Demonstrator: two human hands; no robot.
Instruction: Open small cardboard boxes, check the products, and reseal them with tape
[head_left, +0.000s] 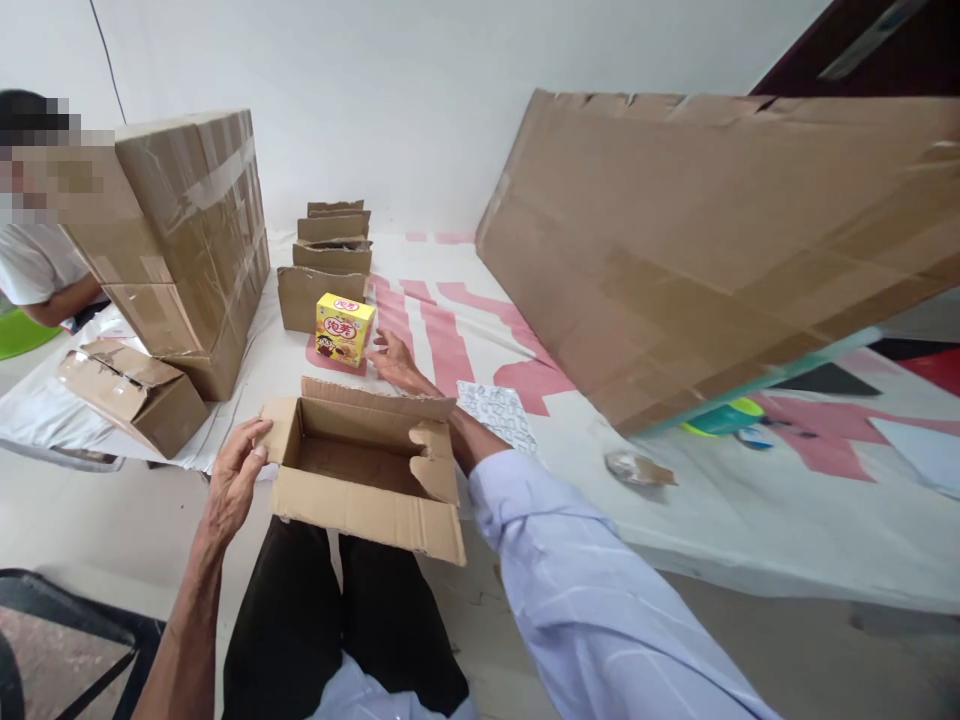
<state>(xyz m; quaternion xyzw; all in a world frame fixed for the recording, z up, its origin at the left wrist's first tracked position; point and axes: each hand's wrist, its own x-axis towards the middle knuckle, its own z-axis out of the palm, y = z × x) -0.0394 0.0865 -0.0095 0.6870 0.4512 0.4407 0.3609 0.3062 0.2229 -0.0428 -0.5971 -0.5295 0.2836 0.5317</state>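
An open brown cardboard box [360, 495] rests on my lap with its flaps up. My left hand [232, 480] grips its left flap, thumb and fingers closed on the edge. My right hand [396, 362] reaches past the box's far side, fingers spread and open, just right of a small yellow product carton [343, 328] that stands on the white sheet. The hand is close to the carton; contact is not clear.
A row of small cardboard boxes [330, 262] stands behind the yellow carton. A taped stack of large boxes [187, 240] and a smaller box [135, 392] sit at left, near a seated person [37, 265]. A large flat cardboard sheet [712, 240] leans at right. Printed paper [499, 410] lies nearby.
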